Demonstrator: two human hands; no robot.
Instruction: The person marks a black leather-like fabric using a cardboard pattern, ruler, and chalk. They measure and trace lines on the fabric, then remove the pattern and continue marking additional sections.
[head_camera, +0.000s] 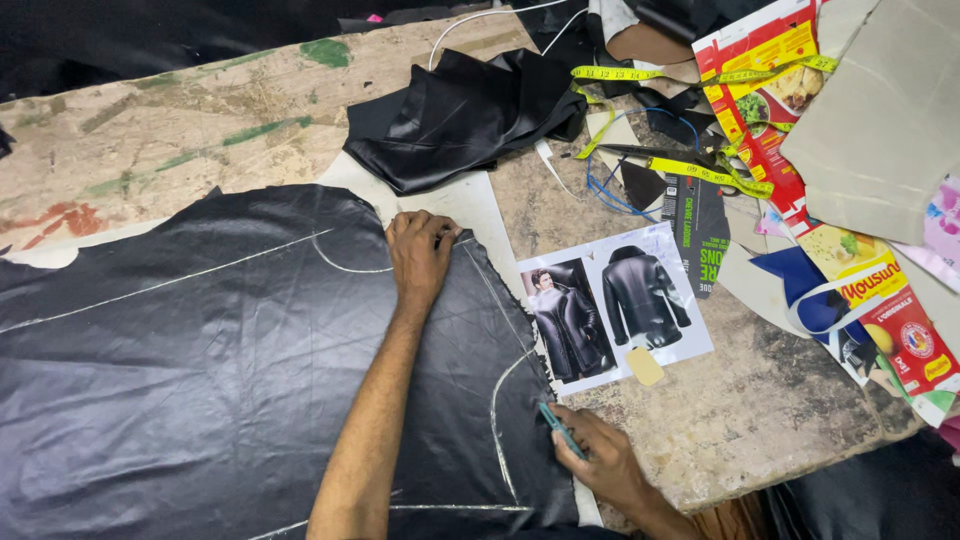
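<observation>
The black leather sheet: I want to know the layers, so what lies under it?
Under the black leather sheet a pale paper sheet shows at its upper edge, on the worn table. How far the paper extends underneath is hidden.

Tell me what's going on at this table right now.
A person leans over a large sheet of black leather marked with pale chalk lines. The left hand presses its upper edge flat, while the right hand holds a small teal marking tool at the curved line. A printed photo of black jackets lies beside it.
</observation>
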